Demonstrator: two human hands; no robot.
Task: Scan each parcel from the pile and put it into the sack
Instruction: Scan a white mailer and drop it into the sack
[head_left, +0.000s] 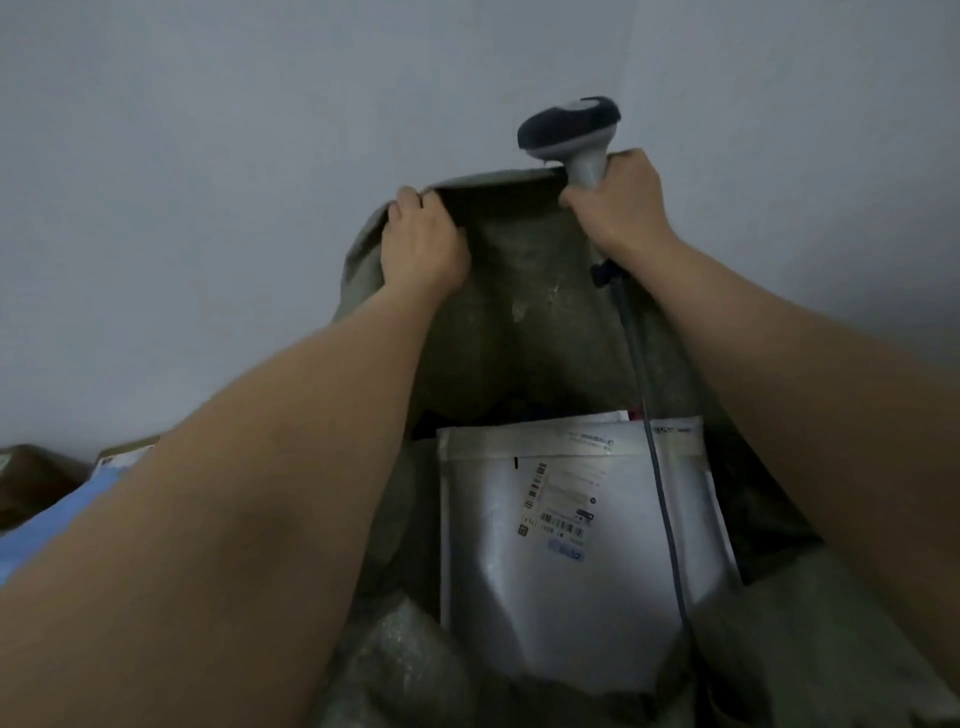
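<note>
I'm looking down into the sack (524, 291), which fills the middle of the frame with its mouth pulled up toward the top. My left hand (422, 244) has its fingers curled over the rim at upper centre, gripping the cloth. My right hand (621, 205), just right of it, is wrapped round the handle of the scanner (571, 130) and seems to pin the rim as well, though the handle hides that contact, so I can't be sure.

As for progress, at least one parcel (576, 545) is already inside: a flat silvery mailer lying low in the sack, lower centre, label up, with the scanner's cable (662, 499) trailing across it. Edges of other items show behind its top edge, too dark to name. More parcels wait in the pile (57, 493) at the lower left, so I judge the job is partway through, with scanning and bagging still to do.

The sack is coarse, olive-grey woven cloth, limp and creased. The mailer is smooth, slightly glossy film with a white barcode label. Bubble wrap (405, 644) shows at the lower centre-left, dimpled and cloudy. The scanner has a rounded dark head on a grey plastic handle. The pile shows brown cardboard and a blue flat packet.
</note>
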